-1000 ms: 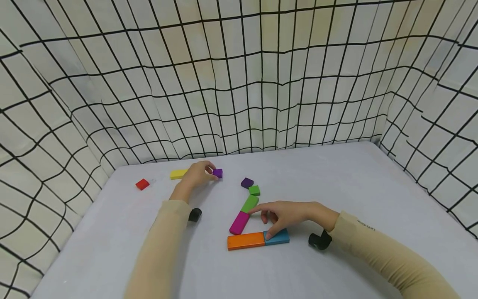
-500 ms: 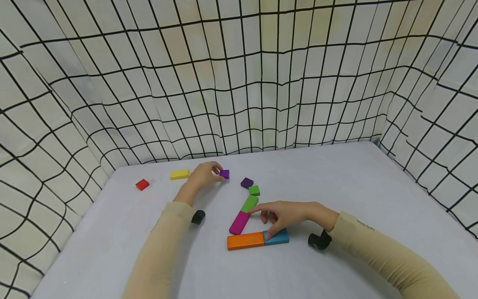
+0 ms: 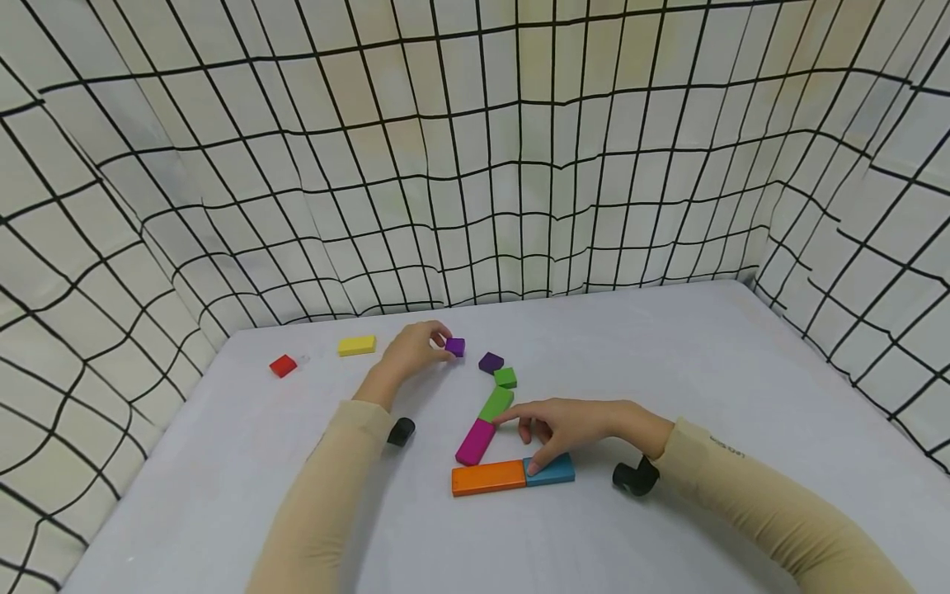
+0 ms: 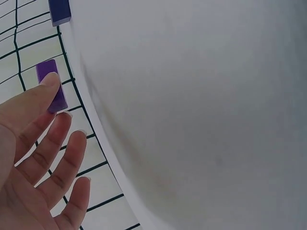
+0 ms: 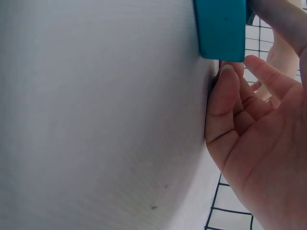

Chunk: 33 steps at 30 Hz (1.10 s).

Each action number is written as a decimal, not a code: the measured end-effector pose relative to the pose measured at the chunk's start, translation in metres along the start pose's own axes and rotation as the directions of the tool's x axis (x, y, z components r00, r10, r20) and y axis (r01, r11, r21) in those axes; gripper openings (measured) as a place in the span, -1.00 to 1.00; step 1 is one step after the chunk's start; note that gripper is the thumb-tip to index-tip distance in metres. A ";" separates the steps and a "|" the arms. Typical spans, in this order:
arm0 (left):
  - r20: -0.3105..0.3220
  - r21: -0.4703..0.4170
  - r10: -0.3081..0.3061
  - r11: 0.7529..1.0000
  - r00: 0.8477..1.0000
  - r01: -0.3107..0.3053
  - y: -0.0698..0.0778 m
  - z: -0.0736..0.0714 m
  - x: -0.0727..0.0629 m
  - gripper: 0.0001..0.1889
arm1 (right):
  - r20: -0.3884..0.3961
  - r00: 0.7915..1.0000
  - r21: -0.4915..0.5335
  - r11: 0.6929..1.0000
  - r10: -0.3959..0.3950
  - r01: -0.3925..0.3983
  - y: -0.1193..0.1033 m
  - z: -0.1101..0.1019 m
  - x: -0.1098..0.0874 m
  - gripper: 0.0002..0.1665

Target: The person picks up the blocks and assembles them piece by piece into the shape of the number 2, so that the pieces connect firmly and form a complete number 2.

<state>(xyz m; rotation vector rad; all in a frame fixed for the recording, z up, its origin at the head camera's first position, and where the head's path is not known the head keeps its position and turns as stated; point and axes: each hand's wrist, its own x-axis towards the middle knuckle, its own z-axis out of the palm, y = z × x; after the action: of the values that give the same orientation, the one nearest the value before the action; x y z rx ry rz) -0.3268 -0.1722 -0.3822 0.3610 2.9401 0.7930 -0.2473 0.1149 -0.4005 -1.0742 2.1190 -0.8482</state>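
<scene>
My left hand (image 3: pixel 416 348) pinches a purple block (image 3: pixel 456 347) between thumb and fingers, at the far side of the table; in the left wrist view the thumb lies across this purple block (image 4: pixel 46 67). Just to its right lies a dark purple block (image 3: pixel 491 363), beside a small green block (image 3: pixel 505 378). A longer green block (image 3: pixel 496 404) and a magenta block (image 3: pixel 476 443) continue the slanting row. My right hand (image 3: pixel 575 421) rests its thumb on a blue block (image 3: pixel 557 471), which meets an orange block (image 3: pixel 488 478). Its index fingertip touches the row where green meets magenta.
A yellow block (image 3: pixel 357 346) and a red block (image 3: pixel 283 366) lie at the far left of the white table (image 3: pixel 631 544). Black netting (image 3: pixel 519 103) over white walls encloses the back and sides. Black wrist devices hang under both sleeves.
My left hand has moved to the right with the purple block, bringing it nearer the dark purple one and uncovering the yellow block. The right hand has stayed in place.
</scene>
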 end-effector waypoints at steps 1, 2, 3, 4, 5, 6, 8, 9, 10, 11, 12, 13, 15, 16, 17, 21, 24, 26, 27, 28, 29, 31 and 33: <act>0.001 0.001 0.004 1.000 1.000 -0.004 0.000 0.001 0.001 -0.61 | 0.000 1.000 0.000 1.000 0.001 -0.001 0.000 0.000 0.000 -0.16; 0.002 0.003 0.009 1.000 1.000 -0.009 0.001 0.002 0.001 -0.62 | 0.001 1.000 0.002 1.000 0.001 -0.001 0.000 0.000 0.000 -0.16; 0.003 0.005 0.016 1.000 1.000 -0.016 0.001 0.002 0.002 -0.62 | 0.001 1.000 0.003 1.000 0.002 -0.002 0.001 0.000 0.000 -0.16; 0.005 0.007 0.020 1.000 1.000 -0.020 0.001 0.003 0.002 -0.62 | 0.001 1.000 0.002 1.000 0.001 -0.001 0.001 0.000 0.000 -0.16; 0.006 0.008 0.022 1.000 1.000 -0.022 0.002 0.004 0.003 -0.63 | 0.002 1.000 0.002 1.000 0.001 -0.001 0.001 0.000 0.000 -0.16; 0.007 0.010 0.025 1.000 1.000 -0.025 0.002 0.004 0.003 -0.63 | 0.003 1.000 0.004 1.000 0.001 -0.001 0.001 0.000 0.000 -0.15; 0.012 0.013 0.024 1.000 1.000 -0.024 0.003 0.006 0.005 -0.63 | 0.004 1.000 0.004 1.000 0.000 0.000 0.002 0.000 0.000 -0.15; 0.015 0.014 0.021 1.000 1.000 -0.021 0.004 0.007 0.005 -0.63 | 0.003 1.000 0.003 1.000 0.000 0.000 0.002 0.001 0.000 -0.15; 0.018 0.014 0.017 1.000 1.000 -0.017 0.005 0.007 0.005 -0.63 | 0.003 1.000 0.003 1.000 0.000 0.000 0.002 0.001 0.000 -0.15; 0.021 0.015 0.016 1.000 1.000 -0.016 0.006 0.008 0.005 -0.62 | 0.003 1.000 0.004 1.000 0.000 0.000 0.002 0.001 0.000 -0.15; 0.025 0.018 0.016 1.000 1.000 -0.016 0.007 0.008 0.006 -0.62 | 0.003 1.000 0.005 1.000 0.000 0.000 0.002 0.001 0.000 -0.15; 0.028 0.019 0.014 1.000 1.000 -0.014 0.008 0.009 0.006 -0.62 | 0.002 1.000 0.006 1.000 0.001 -0.001 0.002 0.001 -0.001 -0.15; 0.033 0.023 0.013 1.000 0.999 -0.014 0.011 0.009 0.005 -0.62 | 0.002 1.000 0.009 1.000 0.005 -0.005 0.002 0.001 -0.001 -0.16; 0.036 0.025 0.013 1.000 0.999 -0.014 0.012 0.009 0.005 -0.62 | 0.001 1.000 0.012 1.000 0.006 -0.006 0.002 0.001 -0.001 -0.16; 0.037 0.028 0.013 0.999 0.999 -0.014 0.014 0.009 0.005 -0.62 | 0.001 1.000 0.013 1.000 0.008 -0.008 0.002 0.001 -0.001 -0.16; 0.049 0.042 0.006 0.999 0.999 -0.008 0.016 0.010 0.006 -0.63 | 0.001 1.000 0.017 1.000 0.010 -0.010 0.002 0.001 -0.001 -0.16; 0.063 0.052 -0.003 0.999 0.998 0.000 0.017 0.011 0.006 -0.64 | 0.000 1.000 0.014 1.000 0.008 -0.008 0.003 0.001 -0.001 -0.17; 0.072 0.058 -0.006 0.998 0.997 0.002 0.018 0.012 0.007 -0.65 | -0.001 1.000 0.011 1.000 0.007 -0.007 0.003 0.001 -0.001 -0.17; 0.076 0.059 -0.006 0.998 0.997 0.002 0.018 0.012 0.007 -0.65 | -0.002 1.000 0.011 1.000 0.007 -0.007 0.003 0.001 -0.001 -0.17; 0.080 0.063 -0.003 0.998 0.997 -0.002 0.018 0.012 0.008 -0.66 | -0.002 1.000 0.010 1.000 0.007 -0.007 0.003 0.001 -0.001 -0.17; 0.082 0.065 -0.002 0.998 0.997 -0.003 0.018 0.012 0.008 -0.66 | -0.002 1.000 0.008 1.000 0.005 -0.005 0.003 0.001 -0.001 -0.17; 0.085 0.070 -0.004 0.998 0.996 -0.001 0.019 0.012 0.008 -0.67 | -0.003 1.000 0.005 1.000 0.001 -0.001 0.003 0.001 -0.001 -0.17; 0.086 0.073 -0.009 0.997 0.996 0.003 0.020 0.012 0.009 -0.68 | -0.003 1.000 0.001 1.000 -0.003 0.003 0.003 0.001 -0.001 -0.17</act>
<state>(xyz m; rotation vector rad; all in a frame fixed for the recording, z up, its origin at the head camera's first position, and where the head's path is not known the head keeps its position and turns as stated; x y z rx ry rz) -0.3298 -0.1478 -0.3825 0.3810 2.8937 0.6532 -0.2479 0.1168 -0.4029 -1.0771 2.1196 -0.8527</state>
